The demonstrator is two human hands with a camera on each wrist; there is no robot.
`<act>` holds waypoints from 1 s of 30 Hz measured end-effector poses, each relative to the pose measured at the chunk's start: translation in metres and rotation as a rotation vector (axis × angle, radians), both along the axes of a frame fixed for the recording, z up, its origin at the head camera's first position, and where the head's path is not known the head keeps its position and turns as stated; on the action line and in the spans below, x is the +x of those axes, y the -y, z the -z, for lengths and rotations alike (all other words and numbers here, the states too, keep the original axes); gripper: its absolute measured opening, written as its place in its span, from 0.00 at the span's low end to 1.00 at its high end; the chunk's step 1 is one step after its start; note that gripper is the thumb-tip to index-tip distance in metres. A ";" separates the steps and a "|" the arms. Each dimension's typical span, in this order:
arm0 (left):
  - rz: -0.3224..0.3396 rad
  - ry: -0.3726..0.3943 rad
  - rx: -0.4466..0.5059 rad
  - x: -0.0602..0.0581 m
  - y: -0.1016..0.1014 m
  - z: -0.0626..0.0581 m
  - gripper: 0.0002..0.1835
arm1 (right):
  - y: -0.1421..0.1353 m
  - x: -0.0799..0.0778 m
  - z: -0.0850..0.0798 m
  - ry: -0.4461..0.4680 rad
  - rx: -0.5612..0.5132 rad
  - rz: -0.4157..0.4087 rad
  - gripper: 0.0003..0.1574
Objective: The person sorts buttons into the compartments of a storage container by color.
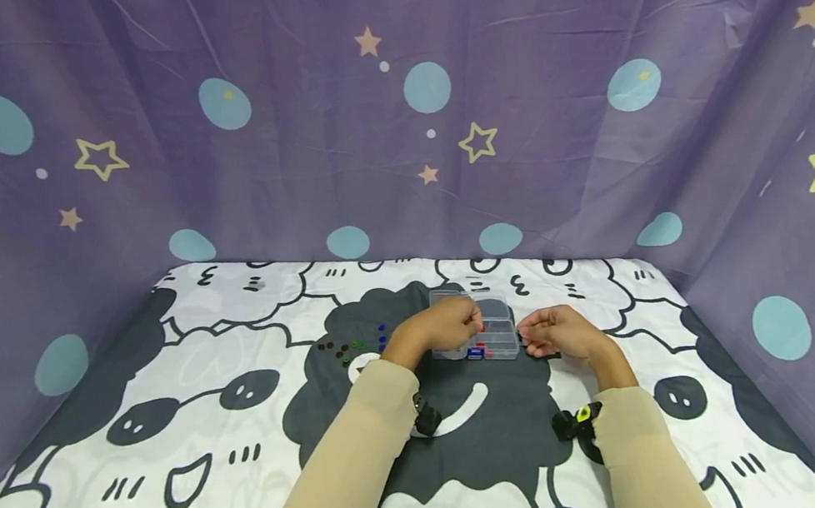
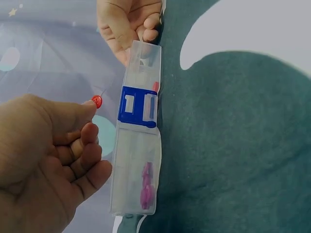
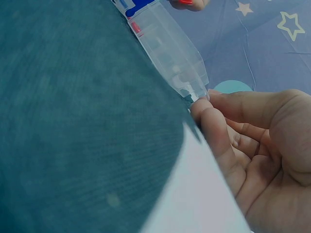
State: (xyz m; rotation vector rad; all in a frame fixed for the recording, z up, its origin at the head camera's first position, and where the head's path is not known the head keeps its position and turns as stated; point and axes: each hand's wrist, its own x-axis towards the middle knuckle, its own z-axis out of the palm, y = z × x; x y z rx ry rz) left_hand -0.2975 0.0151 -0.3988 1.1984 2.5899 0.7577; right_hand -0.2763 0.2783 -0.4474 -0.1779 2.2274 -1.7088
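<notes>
In the left wrist view, my left hand (image 2: pixel 53 155) pinches a small round red button (image 2: pixel 96 101) between thumb and forefinger, above a clear plastic box (image 2: pixel 131 170). The box has compartments and a blue clasp (image 2: pixel 127 108) on its near side. A pink piece (image 2: pixel 147 187) shows through its wall, and red pieces (image 1: pixel 489 354) lie in a front compartment. My right hand (image 1: pixel 563 332) is at the box's right end. In the right wrist view, its thumb and forefinger pinch the corner of the box.
Loose small pieces lie on the dark cloth left of the box: brown ones (image 1: pixel 339 354), green ones (image 1: pixel 357 344) and blue ones (image 1: pixel 383 339). The patterned cloth (image 1: pixel 238 491) covers the surface. A purple curtain (image 1: pixel 336 153) hangs behind it and at both sides.
</notes>
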 end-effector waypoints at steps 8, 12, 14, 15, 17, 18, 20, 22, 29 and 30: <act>-0.010 0.021 -0.012 0.000 0.002 -0.002 0.20 | 0.001 0.000 -0.001 0.004 0.001 -0.005 0.14; -0.037 0.033 -0.010 0.000 0.008 -0.005 0.14 | 0.001 0.000 -0.002 0.008 0.002 0.000 0.15; -0.039 0.020 -0.020 0.000 0.012 -0.007 0.13 | 0.001 0.001 -0.002 0.011 0.002 0.004 0.15; -0.040 0.014 -0.020 -0.001 0.015 -0.008 0.13 | 0.001 0.001 -0.002 0.012 0.002 0.005 0.15; -0.044 0.008 -0.023 -0.003 0.020 -0.008 0.13 | 0.001 0.001 -0.002 0.012 0.003 0.003 0.15; -0.048 0.008 -0.021 -0.004 0.024 -0.009 0.14 | 0.001 0.001 -0.002 0.012 0.002 0.003 0.15; -0.060 0.017 -0.020 -0.005 0.032 -0.009 0.16 | 0.001 0.000 -0.002 0.012 -0.002 0.001 0.15; -0.071 0.018 -0.022 -0.007 0.040 -0.009 0.17 | 0.001 0.000 -0.001 0.010 -0.003 -0.001 0.15; -0.128 0.022 -0.064 -0.010 0.066 -0.013 0.16 | 0.001 0.001 -0.001 0.003 0.009 -0.002 0.14; -0.139 0.019 -0.067 -0.010 0.070 -0.014 0.15 | 0.001 0.001 -0.001 0.006 0.008 0.003 0.14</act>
